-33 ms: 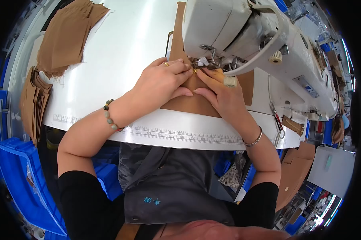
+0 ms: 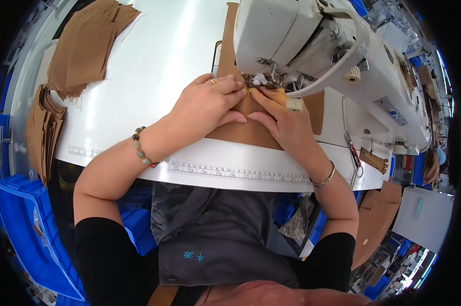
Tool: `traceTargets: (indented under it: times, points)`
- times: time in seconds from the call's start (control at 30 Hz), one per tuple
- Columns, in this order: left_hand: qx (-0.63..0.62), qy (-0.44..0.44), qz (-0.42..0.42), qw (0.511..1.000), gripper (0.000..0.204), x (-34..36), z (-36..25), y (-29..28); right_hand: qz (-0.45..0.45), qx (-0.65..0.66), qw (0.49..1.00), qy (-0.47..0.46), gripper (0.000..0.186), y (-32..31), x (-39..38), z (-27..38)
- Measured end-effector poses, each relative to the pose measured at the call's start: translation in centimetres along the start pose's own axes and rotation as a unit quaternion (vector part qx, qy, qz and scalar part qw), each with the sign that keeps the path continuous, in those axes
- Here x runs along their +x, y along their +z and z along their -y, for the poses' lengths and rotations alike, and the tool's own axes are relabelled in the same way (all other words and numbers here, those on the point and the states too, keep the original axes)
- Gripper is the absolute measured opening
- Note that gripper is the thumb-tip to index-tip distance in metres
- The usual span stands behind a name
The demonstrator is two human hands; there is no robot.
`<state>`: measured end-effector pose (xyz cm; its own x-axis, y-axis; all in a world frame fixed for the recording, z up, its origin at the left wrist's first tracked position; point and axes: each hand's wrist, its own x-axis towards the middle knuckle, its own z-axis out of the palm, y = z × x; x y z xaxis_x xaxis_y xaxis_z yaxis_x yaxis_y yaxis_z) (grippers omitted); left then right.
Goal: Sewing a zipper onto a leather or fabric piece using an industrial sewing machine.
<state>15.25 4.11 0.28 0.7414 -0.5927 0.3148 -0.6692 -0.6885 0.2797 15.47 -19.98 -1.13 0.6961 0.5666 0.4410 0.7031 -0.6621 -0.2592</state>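
Brown fabric (image 2: 257, 130) lies beneath the needle area of a white sewing machine (image 2: 274, 35). My left hand (image 2: 210, 104) rests on it just left of the presser foot (image 2: 259, 80), fingers bent forward and thumb stretched inward. My right hand (image 2: 284, 120) lies on the fabric below the foot, index finger reaching to the needle area and thumb extended left. The thumbs nearly meet. A small yellow piece (image 2: 249, 91) shows between my index fingertips; whether either hand grips it is unclear.
Brown cut pieces (image 2: 82, 48) and folded pieces (image 2: 45, 130) sit at the left. Red-handled scissors (image 2: 355, 158) lie right, near a small brown piece (image 2: 373, 159). Blue bins (image 2: 29, 234) stand below the table's ruled edge (image 2: 215, 173). A brown board (image 2: 378, 219) is at lower right.
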Motion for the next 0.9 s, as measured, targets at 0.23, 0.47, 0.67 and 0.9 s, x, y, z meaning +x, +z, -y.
traceTargets:
  times: [0.23, 0.47, 0.67, 0.9]
  points:
    - [-0.025, 0.003, -0.026, 0.999, 0.052, -0.2, 0.1, 0.4, 0.04, 0.288, 0.947, 0.137, 0.03, -1.8, -0.3, -0.7]
    - [-0.181, -0.119, -0.074, 0.974, 0.033, -0.7, -0.7, -1.0, 0.01, 0.367, 0.925, 0.094, 0.045, -2.6, 0.4, -0.5]
    - [-0.572, -0.192, -0.046, 0.796, 0.021, -0.4, -0.2, -1.9, -0.026, -0.075, 0.992, -0.101, 0.051, -1.2, 0.2, 3.8]
    - [-0.456, -0.172, -0.178, 0.855, 0.01, -0.9, 0.9, -2.5, -0.032, 0.219, 0.96, 0.171, 0.023, -1.5, -0.2, 1.4]
